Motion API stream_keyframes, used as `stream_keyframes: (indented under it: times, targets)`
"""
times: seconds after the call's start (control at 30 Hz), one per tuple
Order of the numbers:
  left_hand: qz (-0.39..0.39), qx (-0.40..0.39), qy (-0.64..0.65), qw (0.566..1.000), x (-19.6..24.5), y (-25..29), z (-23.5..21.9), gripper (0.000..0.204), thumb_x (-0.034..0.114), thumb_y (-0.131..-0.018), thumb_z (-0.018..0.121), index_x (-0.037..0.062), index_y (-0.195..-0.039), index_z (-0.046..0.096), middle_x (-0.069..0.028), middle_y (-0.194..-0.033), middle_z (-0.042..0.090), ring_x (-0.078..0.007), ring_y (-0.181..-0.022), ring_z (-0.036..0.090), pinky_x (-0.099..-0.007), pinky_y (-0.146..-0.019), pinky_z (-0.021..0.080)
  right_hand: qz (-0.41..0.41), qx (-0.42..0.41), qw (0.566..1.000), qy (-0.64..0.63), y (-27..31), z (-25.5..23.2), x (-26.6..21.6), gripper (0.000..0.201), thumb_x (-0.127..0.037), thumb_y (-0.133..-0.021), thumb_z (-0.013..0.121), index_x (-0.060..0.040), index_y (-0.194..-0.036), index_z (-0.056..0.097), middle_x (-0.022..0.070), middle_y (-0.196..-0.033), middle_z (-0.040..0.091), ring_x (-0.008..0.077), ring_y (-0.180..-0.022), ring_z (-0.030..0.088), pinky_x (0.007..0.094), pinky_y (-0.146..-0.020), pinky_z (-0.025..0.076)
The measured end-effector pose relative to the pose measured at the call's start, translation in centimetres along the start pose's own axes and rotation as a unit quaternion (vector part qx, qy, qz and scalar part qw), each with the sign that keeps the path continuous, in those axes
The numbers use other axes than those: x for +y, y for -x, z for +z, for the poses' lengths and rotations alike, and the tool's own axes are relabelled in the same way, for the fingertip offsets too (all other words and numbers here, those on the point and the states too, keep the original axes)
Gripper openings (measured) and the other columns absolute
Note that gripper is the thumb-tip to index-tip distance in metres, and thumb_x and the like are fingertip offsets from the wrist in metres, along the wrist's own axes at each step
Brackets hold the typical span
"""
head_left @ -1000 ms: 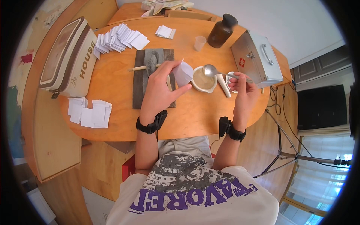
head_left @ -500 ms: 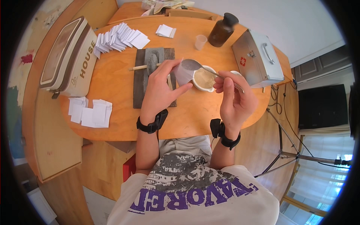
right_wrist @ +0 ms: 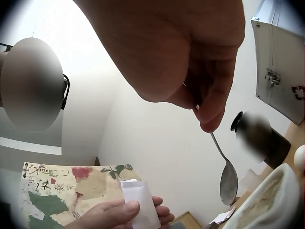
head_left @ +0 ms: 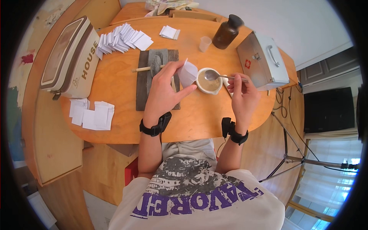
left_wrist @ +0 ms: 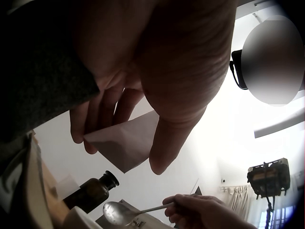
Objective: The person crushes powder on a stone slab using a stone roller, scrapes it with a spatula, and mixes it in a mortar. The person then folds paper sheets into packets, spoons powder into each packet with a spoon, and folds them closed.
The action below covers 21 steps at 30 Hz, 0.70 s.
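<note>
A small white paper packet is held upright between the thumb and fingers of my left hand. My right hand pinches the handle of a metal spoon, whose bowl is over the white mortar just right of the packet. Light brown powder lies in the mortar. In the right wrist view the spoon hangs bowl-down beside the mortar. The left wrist view shows the folded paper between thumb and fingers; its contents are hidden.
Behind the mortar stand a clear cup and a dark bottle. A metal case is at the right. A dark board lies left of my left hand, with white packets behind and a beige box farther left.
The spoon went from above the mortar left to the packet's mouth, then came back right over the mortar. My right hand moved with it; my left hand stayed nearly still with the packet.
</note>
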<state>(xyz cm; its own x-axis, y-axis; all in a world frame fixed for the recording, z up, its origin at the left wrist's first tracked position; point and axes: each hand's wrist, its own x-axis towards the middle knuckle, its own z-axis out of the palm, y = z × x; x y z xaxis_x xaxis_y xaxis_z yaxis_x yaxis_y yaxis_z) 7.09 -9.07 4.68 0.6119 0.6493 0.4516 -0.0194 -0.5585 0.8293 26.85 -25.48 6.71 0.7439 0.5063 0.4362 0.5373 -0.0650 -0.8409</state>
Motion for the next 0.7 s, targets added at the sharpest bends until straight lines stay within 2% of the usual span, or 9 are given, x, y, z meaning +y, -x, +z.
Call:
stream_keyframes:
  times: [0.1,0.3,0.5,0.63,0.7]
  targets:
    - [0.0,0.0,0.0,1.0,0.0,0.0,0.0,0.065,0.014,-0.087,0.097,-0.005,-0.142,0.067,-0.0169,-0.132,0.076,-0.0256,-0.122,0.077,-0.0404,-0.113,0.06,0.03,-0.063,0.997,0.029,0.0,0.5,1.2,0.022,-0.014,-0.115,0.068,0.0035,-0.113,0.081,0.0094,-0.087,0.083,0.0139,-0.079,0.081,0.0281,-0.071,0.065]
    - [-0.001,0.0,0.007,1.0,0.0,0.0,0.0,0.064,0.014,-0.087,0.097,-0.0048,-0.141,0.067,-0.0167,-0.131,0.076,-0.0255,-0.122,0.077,-0.0405,-0.113,0.06,0.039,-0.088,0.995,0.022,0.0,0.9,2.4,0.023,-0.015,-0.116,0.068,0.0046,-0.112,0.08,0.0091,-0.085,0.082,0.0135,-0.077,0.08,0.0282,-0.072,0.064]
    - [-0.002,-0.001,0.003,1.0,-0.1,0.0,0.0,0.064,0.013,-0.087,0.097,-0.0044,-0.142,0.068,-0.0166,-0.132,0.077,-0.0253,-0.122,0.076,-0.0405,-0.113,0.06,0.116,-0.061,0.989,-0.065,-0.4,0.4,3.8,0.027,-0.017,-0.117,0.068,0.0066,-0.111,0.08,0.0093,-0.085,0.081,0.013,-0.073,0.076,0.0278,-0.069,0.062]
    - [0.002,-0.002,-0.001,1.0,-0.2,0.0,0.0,0.065,0.013,-0.087,0.097,-0.0042,-0.142,0.068,-0.0167,-0.132,0.077,-0.0256,-0.122,0.076,-0.0404,-0.114,0.06,0.117,-0.04,0.99,-0.072,-0.9,-0.6,3.7,0.029,-0.018,-0.117,0.068,0.0071,-0.111,0.08,0.009,-0.086,0.081,0.013,-0.072,0.075,0.0272,-0.068,0.06]
    - [0.004,-0.003,-0.003,1.0,-0.2,0.0,0.0,0.065,0.013,-0.087,0.097,-0.004,-0.142,0.068,-0.0168,-0.132,0.077,-0.026,-0.122,0.076,-0.0405,-0.113,0.06,0.124,-0.005,0.985,-0.118,-1.0,-0.8,3.2,0.031,-0.02,-0.118,0.067,0.0077,-0.113,0.08,0.0096,-0.088,0.08,0.0132,-0.074,0.075,0.0271,-0.07,0.06]
